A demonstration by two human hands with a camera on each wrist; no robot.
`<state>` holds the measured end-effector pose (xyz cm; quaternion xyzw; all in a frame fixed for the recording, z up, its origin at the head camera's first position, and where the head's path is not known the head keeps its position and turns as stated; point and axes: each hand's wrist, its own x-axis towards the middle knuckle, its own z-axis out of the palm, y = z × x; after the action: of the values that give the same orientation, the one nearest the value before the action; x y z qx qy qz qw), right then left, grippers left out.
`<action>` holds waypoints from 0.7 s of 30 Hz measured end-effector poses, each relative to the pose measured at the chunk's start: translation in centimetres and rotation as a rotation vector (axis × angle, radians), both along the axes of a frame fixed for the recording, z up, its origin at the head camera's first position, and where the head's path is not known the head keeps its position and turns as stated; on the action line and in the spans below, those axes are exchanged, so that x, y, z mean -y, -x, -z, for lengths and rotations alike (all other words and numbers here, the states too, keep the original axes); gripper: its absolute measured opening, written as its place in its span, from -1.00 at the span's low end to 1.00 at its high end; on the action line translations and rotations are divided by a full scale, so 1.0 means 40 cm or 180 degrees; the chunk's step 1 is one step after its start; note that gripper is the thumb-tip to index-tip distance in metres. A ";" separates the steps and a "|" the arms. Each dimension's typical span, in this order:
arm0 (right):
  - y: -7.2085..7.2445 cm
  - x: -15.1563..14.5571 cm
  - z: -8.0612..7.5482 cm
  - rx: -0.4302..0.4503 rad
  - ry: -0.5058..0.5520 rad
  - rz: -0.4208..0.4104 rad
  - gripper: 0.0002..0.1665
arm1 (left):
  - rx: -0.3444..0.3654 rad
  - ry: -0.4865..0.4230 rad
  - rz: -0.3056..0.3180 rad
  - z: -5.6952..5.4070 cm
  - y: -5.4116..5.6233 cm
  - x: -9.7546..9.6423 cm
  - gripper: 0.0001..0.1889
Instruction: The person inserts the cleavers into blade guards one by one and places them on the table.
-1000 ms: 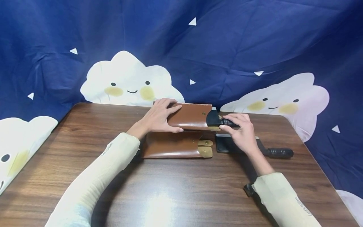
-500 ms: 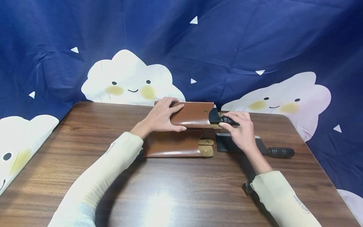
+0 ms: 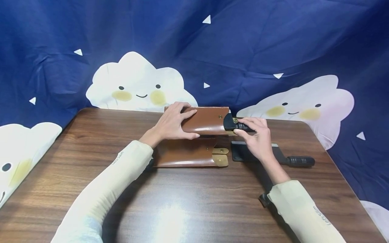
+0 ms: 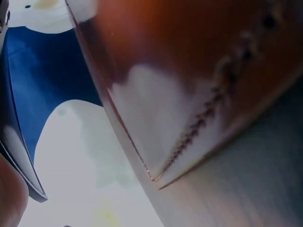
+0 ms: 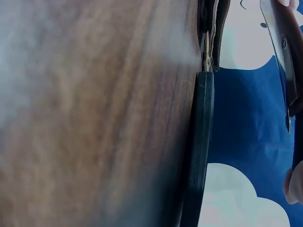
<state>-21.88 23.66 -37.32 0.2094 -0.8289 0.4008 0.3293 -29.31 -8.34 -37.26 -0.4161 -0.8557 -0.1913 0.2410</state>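
My left hand [image 3: 174, 123] grips a brown leather sheath [image 3: 209, 119] above the table, thumb along its lower edge. A black-bladed cleaver [image 3: 229, 121] sits in the sheath, with only a strip of blade and the handle showing at the right opening. My right hand [image 3: 258, 138] pinches the black ribbed handle near the blade. Just below lies a second brown sheath [image 3: 185, 157], its tan strap and flap pointing right. The left wrist view shows a stitched sheath corner [image 4: 156, 38] close up. Held sheath [image 5: 289, 52] and right-hand fingertips [image 5: 296, 182] appear at the right wrist view's edge.
Another cleaver [image 3: 299, 161] with a black blade and handle lies on the wooden table [image 3: 194, 202], partly behind my right hand. A black strap end [image 3: 264, 200] shows beside the right sleeve. A blue cloud-print curtain [image 3: 231, 50] hangs behind the table's far edge.
The left hand and held sheath have shifted very slightly right relative to the right hand, and a little less of the blade shows. The lower sheath and the other cleaver stay put.
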 end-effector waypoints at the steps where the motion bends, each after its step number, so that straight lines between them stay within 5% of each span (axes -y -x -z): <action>1: 0.001 0.000 0.000 -0.0014 0.0006 -0.0022 -0.58 | 0.0004 0.0000 0.0000 -0.002 -0.001 0.001 -0.04; 21: 0.019 0.010 0.013 0.0298 -0.0101 0.0037 -0.60 | 0.0438 0.0587 -0.0242 -0.023 0.014 0.010 0.01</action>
<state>-22.66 23.25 -37.84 0.1908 -0.8508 0.3951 0.2892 -29.86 -8.73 -36.35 -0.3897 -0.8993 -0.1307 0.1495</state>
